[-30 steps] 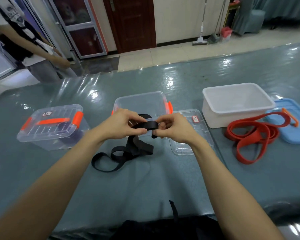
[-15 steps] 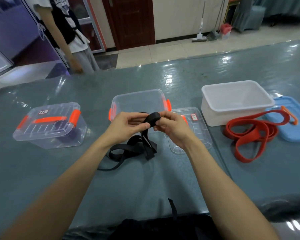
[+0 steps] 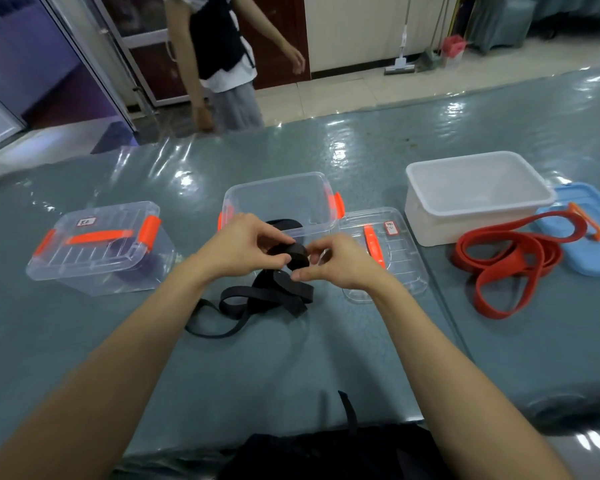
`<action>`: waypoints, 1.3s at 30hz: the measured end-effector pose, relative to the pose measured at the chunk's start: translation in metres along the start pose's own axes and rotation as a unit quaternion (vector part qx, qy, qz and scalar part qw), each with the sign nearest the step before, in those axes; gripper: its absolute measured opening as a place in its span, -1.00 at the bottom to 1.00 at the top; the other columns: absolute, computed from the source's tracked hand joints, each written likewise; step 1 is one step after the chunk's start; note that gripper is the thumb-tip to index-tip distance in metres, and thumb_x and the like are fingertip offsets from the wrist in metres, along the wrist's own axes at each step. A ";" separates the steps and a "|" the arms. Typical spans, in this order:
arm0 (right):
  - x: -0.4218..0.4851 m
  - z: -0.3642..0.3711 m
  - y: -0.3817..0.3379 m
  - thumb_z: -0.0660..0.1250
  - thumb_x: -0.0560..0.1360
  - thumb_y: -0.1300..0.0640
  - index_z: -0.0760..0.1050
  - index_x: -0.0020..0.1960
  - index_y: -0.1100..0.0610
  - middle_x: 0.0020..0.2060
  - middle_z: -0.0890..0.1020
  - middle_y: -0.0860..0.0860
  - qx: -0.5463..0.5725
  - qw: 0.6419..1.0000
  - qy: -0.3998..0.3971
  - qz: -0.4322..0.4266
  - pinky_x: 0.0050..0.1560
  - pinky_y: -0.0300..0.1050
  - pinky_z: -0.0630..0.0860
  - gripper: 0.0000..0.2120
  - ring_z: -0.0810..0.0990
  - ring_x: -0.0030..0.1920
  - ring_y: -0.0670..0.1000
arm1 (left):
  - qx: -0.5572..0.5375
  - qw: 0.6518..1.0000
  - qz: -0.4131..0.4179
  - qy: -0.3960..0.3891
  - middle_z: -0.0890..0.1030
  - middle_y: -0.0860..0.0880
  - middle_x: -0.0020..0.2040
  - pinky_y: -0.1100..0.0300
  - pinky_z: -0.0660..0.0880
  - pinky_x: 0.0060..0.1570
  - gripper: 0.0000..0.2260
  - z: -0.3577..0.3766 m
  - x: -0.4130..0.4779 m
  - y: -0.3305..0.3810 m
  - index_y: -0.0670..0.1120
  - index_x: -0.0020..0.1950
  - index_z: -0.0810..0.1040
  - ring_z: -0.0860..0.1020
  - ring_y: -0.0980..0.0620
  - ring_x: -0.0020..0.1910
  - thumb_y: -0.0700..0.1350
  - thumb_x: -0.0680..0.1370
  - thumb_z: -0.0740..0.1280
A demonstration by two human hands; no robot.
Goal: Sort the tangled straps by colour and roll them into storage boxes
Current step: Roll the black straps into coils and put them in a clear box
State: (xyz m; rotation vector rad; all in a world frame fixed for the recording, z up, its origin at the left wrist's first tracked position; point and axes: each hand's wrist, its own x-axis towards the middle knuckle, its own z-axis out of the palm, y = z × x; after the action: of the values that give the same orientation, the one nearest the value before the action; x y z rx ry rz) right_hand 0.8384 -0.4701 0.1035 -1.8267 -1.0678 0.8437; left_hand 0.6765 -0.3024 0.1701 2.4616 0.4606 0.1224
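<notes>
**Black strap (image 3: pixel 267 299) half-rolled, held in both hands at centre frame**

Coiled end of the strap sits lifted off the worktop (image 3: pixel 291 368), just in front of the open clear box (image 3: pixel 278 202). Left hand (image 3: pixel 246 247) pinches the coil between thumb and curled fingers, likely to stop it springing loose. Right hand (image 3: pixel 340 265) pinches the coil's other side with thumb and fingertips, placed to feed and turn the next wrap. The loose tail hangs down and lies looped and twisted on the worktop below the hands, so there is plenty left to wind.

The box's clear lid (image 3: pixel 399 261) lies off just right of it, which leaves the box ready to take the roll. Closed clear box (image 3: pixel 97 247) at left of frame, with something dark inside that I can't identify. Red strap (image 3: pixel 506 268) lies in loose loops at right, in front of the white box (image 3: pixel 440 230) and partly over the blue lid (image 3: pixel 593 254). It is unrolled and probably meant for that box. A second person (image 3: pixel 222 57) stands beyond the worktop, top of frame.
</notes>
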 end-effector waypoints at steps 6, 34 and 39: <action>0.002 -0.008 -0.016 0.70 0.40 0.03 0.72 0.19 -0.04 -0.13 0.76 -0.05 -0.031 0.999 -0.013 -0.041 -0.26 -0.35 0.50 -0.62 0.73 -0.30 -0.06 | 0.075 0.996 0.004 -0.057 0.79 0.04 -0.01 -0.13 0.62 0.23 -0.70 -0.006 0.003 0.010 0.05 0.22 0.65 0.73 0.00 0.05 -0.04 0.52 0.59; 0.004 -0.012 -0.020 0.67 0.46 0.18 0.62 0.42 0.04 0.13 0.75 -0.03 0.176 0.981 0.037 -0.070 -0.03 -0.10 0.70 -0.44 0.78 -0.19 0.11 | -0.140 0.985 0.012 0.100 0.80 0.04 0.00 0.12 0.68 0.22 -0.62 -0.013 -0.001 -0.008 0.14 0.09 0.76 0.77 0.08 0.06 -0.15 0.37 0.73; 0.016 -0.020 -0.053 0.62 0.50 0.13 0.68 0.28 0.07 -0.28 0.72 -0.26 -0.025 0.993 0.014 -0.114 -0.10 -0.20 0.62 -0.63 0.73 -0.25 -0.10 | 0.036 0.998 0.013 0.049 0.78 0.09 -0.07 0.08 0.67 0.17 -0.65 -0.044 0.003 0.009 0.15 0.10 0.76 0.72 0.20 -0.02 -0.08 0.38 0.73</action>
State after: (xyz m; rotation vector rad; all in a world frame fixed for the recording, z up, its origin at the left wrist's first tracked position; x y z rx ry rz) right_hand 0.8440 -0.4469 0.1573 -1.7122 -1.2628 0.6576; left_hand 0.6733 -0.2828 0.2107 2.5402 0.4827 0.2436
